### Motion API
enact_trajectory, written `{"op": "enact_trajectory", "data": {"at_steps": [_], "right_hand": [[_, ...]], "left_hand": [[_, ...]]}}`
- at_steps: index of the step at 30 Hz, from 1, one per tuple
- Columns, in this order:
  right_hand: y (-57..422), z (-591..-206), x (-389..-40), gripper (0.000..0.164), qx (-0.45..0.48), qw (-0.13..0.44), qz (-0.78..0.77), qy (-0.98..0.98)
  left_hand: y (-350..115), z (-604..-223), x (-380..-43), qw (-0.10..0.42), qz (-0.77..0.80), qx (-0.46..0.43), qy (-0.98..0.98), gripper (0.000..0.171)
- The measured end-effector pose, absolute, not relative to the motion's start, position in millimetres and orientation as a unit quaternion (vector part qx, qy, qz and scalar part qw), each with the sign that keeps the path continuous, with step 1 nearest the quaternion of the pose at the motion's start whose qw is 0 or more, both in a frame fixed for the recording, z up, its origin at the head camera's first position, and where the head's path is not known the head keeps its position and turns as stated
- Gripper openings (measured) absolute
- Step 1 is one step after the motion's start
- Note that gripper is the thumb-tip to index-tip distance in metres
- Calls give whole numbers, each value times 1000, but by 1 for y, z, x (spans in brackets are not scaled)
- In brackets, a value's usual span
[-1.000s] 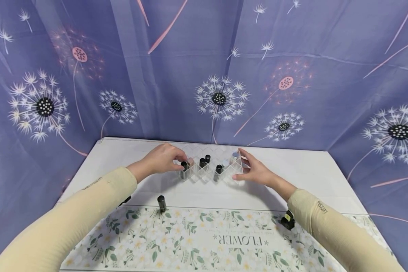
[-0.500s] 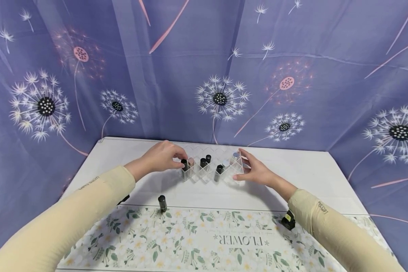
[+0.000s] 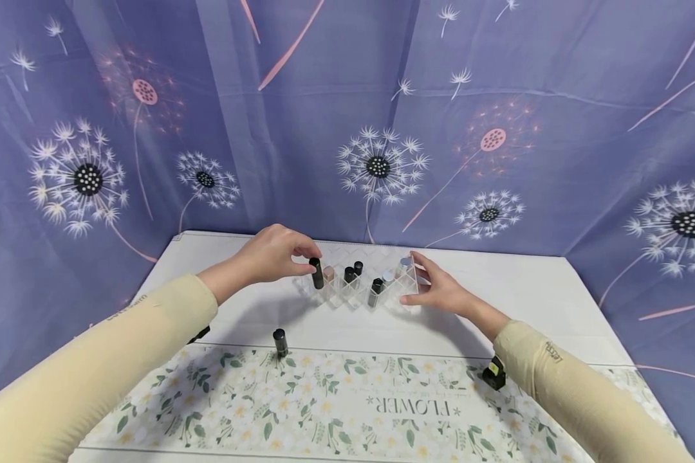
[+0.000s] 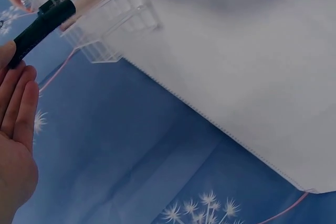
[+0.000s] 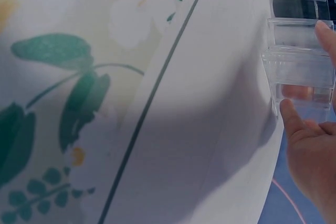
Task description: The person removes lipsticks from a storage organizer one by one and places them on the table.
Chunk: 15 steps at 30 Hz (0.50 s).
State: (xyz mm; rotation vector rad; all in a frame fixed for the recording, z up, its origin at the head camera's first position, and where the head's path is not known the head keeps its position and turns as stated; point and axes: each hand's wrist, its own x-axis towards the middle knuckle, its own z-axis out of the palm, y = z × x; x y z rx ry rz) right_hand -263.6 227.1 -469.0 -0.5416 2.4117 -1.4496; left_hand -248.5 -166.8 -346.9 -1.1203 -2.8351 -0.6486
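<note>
Clock directions are from the middle of the clear rack [image 3: 338,298] in the head view. Furthest left is the left sleeve [image 3: 104,357], with a black object [image 3: 199,334] at its edge, mostly hidden, between eight and nine. At nine to ten, the left hand [image 3: 273,254] pinches the upper part of a black tube [image 3: 317,274] between thumb and fingertips; the wrist view shows its other fingers stretched out. A standing black tube [image 3: 280,343] is at eight, upright on the edge of the flowered mat [image 3: 301,411].

The pinched tube, slightly tilted, is at the rack's nine o'clock end; whether its lower end is clear of the compartment I cannot tell. Rightward in the rack come a pink tube [image 3: 329,274], three dark tubes [image 3: 376,292] and two blue-topped tubes [image 3: 405,263]. At three, the right hand [image 3: 443,290] is partly open, its thumb and fingers gripping the rack's end. At four, a black box [image 3: 494,373] with a yellow mark lies beside the right sleeve [image 3: 579,386].
</note>
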Motion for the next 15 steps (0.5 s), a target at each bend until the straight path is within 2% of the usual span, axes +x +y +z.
{"op": "enact_trajectory", "data": {"at_steps": [7, 15], "right_hand": [[227, -470, -263, 113, -184, 139, -503, 833], [228, -469, -264, 114, -183, 142, -503, 833]], "left_hand": [[-171, -335, -238, 21, -227, -359, -905, 21], [-179, -338, -218, 26, -229, -369, -900, 20]]}}
